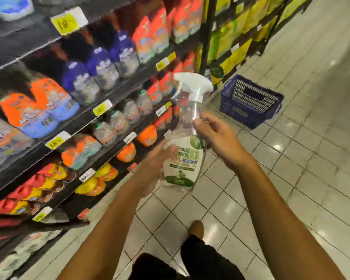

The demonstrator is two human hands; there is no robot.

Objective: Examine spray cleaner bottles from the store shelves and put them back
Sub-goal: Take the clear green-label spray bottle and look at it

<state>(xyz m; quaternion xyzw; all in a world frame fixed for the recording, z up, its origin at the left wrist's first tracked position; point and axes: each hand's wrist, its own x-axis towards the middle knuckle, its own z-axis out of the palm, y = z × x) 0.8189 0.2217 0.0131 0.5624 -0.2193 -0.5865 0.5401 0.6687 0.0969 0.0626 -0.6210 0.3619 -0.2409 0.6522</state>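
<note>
Both hands up in the aisle: the left hand cradles the clear spray bottle low on its labelled body, though blur hides how its fingers lie, while the right hand pinches the neck below the white trigger. Shelves stand beside, blue basket on the floor beyond.

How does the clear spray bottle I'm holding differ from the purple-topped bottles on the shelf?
The clear spray bottle with the white trigger is see-through with a green-and-white label; the purple-topped bottles are coloured. The clear one is off the shelf, held by the left hand and right hand; the purple ones stand in a row. Their caps are too blurred to compare.
</note>
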